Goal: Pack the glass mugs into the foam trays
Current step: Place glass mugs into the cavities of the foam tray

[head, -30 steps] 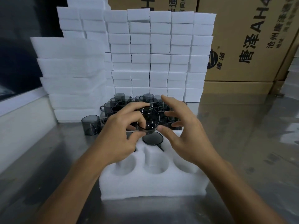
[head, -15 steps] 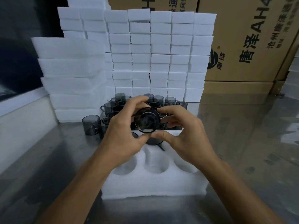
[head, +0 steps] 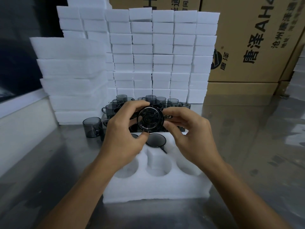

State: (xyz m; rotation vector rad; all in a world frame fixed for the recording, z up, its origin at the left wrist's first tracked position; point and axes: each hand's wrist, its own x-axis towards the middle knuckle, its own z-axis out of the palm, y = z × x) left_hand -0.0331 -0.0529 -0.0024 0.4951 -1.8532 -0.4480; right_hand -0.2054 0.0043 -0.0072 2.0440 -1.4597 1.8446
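Note:
I hold a smoky grey glass mug [head: 150, 119] tipped on its side above the foam tray [head: 156, 184], its round end facing me. My left hand [head: 123, 138] grips it from the left, thumb below and fingers over the top. My right hand [head: 189, 138] pinches its right side, where the handle is. One mug [head: 155, 140] sits in the tray's back middle hole, and another shows partly in the back left hole. Three front holes hold nothing. A cluster of loose mugs [head: 172, 103] stands behind the tray.
A single mug [head: 91, 127] stands left of the tray on the steel table [head: 247, 146]. Stacks of white foam trays [head: 72, 76] and foam blocks [head: 163, 55] rise behind. Cardboard boxes [head: 247, 47] stand at the back right.
My right hand has closed in from open beside the mug to pinching its right side. The mug has risen slightly and turned its round end more squarely toward me.

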